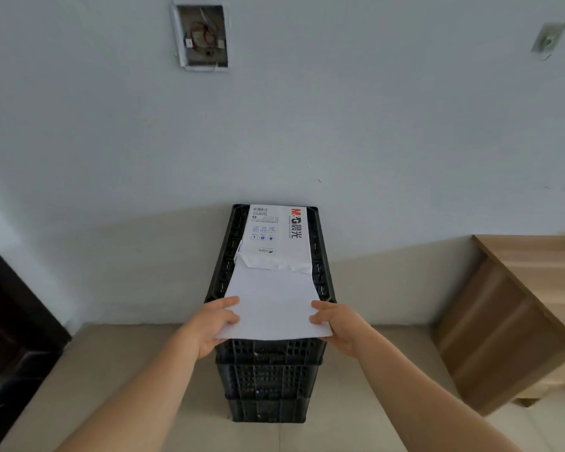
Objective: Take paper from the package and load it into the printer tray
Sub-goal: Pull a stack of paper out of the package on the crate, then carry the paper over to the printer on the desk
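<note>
Crates [268, 380]: black plastic, perforated walls, three stacked against the wall; the top one carries the pack across its rim.
Pack [276, 233]: white paper wrapper with red-and-grey lettering, a barcode and small blue icons; it lies flat on the top crate, its near end torn open with a ragged, crumpled edge.
Paper [271, 305]: a plain white sheaf, smooth and rectangular, sticking out of that torn end toward the person; the far end is tucked in the wrapper, the near end hangs past the crate's front edge.
Left hand [217, 324]: it grips the sheaf's near left corner, thumb lying on top, fingers curled underneath.
Right hand [335, 324]: same on the near right corner, thumb and a fingertip pressing on top, the rest wrapped under the edge.
Wall [372, 125]: pale, matt, painted; up high an open box [201, 35] with red wires showing, and a small plate [548, 39] off to the right.
Floor [128, 370]: light beige, smooth.
Cabinet [519, 305]: wood-grain, boxy, on the right, well apart from the crates.
Left edge: a dark brown panel [10, 321], detail hard to make out.
</note>
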